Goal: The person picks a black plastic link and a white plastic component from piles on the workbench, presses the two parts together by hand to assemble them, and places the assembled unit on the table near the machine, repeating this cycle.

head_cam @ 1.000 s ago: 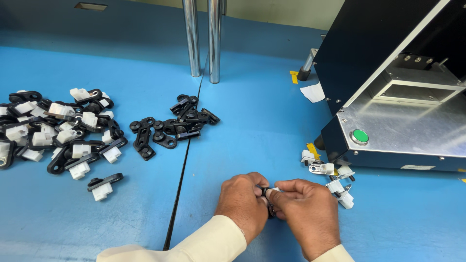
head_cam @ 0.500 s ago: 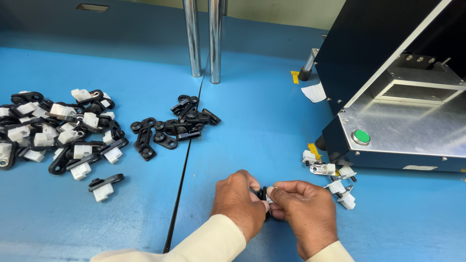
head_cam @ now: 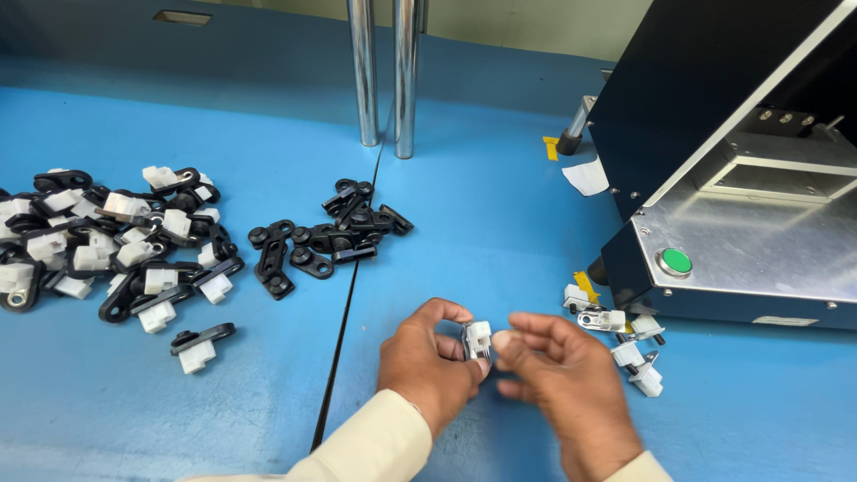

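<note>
Now | left hand (head_cam: 427, 368) fingers clamped on one white clip (head_cam: 478, 339) | right hand (head_cam: 561, 384) fingers pinching it too | two steel posts (head_cam: 363, 73)

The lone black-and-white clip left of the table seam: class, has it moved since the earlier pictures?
No. The lone clip keeps the same gap left of the table seam, just below the big pile; only the camera's view shifts slightly.

I see a matt blue surface (head_cam: 178, 419), two glossy polished metal posts (head_cam: 363, 71), matt black plastic links (head_cam: 321, 239), a white plastic clip (head_cam: 478, 337), and a brushed metal plate (head_cam: 759, 250) on the machine.
</note>
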